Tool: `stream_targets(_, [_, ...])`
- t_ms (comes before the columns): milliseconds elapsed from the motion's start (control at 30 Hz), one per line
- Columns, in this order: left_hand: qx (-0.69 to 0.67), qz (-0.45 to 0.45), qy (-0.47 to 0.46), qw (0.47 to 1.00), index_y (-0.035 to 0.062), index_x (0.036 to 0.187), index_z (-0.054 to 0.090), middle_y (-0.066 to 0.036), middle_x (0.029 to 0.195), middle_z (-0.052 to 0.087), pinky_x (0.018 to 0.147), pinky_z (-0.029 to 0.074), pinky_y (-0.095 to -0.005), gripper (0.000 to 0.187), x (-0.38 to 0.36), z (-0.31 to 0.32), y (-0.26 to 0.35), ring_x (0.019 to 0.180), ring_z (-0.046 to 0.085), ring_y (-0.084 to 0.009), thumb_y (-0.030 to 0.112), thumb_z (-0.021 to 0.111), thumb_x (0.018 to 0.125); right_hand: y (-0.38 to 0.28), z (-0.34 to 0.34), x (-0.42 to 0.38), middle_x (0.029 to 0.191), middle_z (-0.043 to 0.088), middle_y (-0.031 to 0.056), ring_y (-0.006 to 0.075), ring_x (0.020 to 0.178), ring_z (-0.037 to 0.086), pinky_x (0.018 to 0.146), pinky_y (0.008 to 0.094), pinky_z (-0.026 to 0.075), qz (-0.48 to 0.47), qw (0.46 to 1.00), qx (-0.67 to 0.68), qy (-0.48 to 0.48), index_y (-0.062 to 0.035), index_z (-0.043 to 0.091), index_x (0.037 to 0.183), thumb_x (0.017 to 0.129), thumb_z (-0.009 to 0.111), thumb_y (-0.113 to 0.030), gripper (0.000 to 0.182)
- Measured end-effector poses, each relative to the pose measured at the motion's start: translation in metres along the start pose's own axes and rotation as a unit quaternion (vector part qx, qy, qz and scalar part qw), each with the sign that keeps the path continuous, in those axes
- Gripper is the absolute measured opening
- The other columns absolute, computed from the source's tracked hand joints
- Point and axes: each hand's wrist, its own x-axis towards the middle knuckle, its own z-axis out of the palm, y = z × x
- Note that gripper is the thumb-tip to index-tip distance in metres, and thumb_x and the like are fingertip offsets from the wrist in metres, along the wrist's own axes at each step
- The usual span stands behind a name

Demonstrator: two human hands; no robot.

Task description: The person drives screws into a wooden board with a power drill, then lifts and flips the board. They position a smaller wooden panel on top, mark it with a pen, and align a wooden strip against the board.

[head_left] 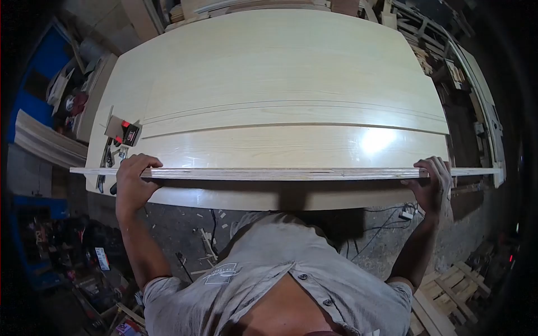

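A long plywood panel [280, 174] stands on edge in front of me, so mainly its layered upper edge shows. Near its left end, my left hand [136, 176] grips that edge, fingers over the far side and thumb on the near side. Toward the other end my right hand [434, 178] holds it the same way. Beneath and beyond lies a large pale wooden sheet [280, 61] with thin lines running across it. The panel's lower edge is hidden from this angle.
An opened small box [124, 131] and several hand tools [105, 162] lie on the left of the sheet. Cables [386, 224] and wood scraps [207, 243] are on the floor. A pallet [457, 291] sits lower right; stacked wood lines the back.
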Motion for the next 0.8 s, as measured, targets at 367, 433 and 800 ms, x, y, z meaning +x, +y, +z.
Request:
stream_targets(367, [-0.040, -0.021, 0.029, 0.999, 0.0056, 0.099, 0.063, -0.008, 0.100, 0.062, 0.086, 0.045, -0.0405, 0.048, 0.005, -0.003, 0.032, 0.100, 0.055, -0.0286, 0.023, 0.086, 0.060, 0.012, 0.008, 0.007, 0.075, 0.060, 0.0029, 0.0242, 0.076, 0.059, 0.072, 0.0372, 0.041, -0.031, 0.999, 0.006, 0.035, -0.0093, 0.064, 0.083, 0.055, 0.084, -0.043, 0.048])
stream_targets(433, [-0.052, 0.028, 0.042, 0.997, 0.0072, 0.103, 0.064, -0.009, 0.103, 0.061, 0.087, 0.046, -0.0399, 0.052, 0.007, -0.001, 0.041, 0.104, 0.054, -0.0282, 0.031, 0.085, 0.062, 0.011, 0.008, 0.009, 0.076, 0.060, 0.0027, 0.0246, 0.076, 0.059, 0.072, 0.0374, 0.041, -0.021, 0.999, 0.008, 0.040, -0.0097, 0.064, 0.083, 0.057, 0.084, -0.043, 0.046])
stream_targets(800, [-0.023, 0.093, 0.028, 0.995, 0.0076, 0.098, 0.064, -0.007, 0.092, 0.065, 0.081, 0.043, -0.0388, 0.035, 0.070, 0.037, 0.082, 0.090, 0.057, -0.0267, 0.015, 0.081, 0.067, 0.040, 0.055, -0.041, 0.089, 0.056, 0.0040, 0.0125, 0.081, 0.052, 0.071, 0.0271, 0.045, 0.143, 0.806, 0.329, 0.472, -0.0045, 0.059, 0.100, 0.094, 0.060, -0.019, 0.016])
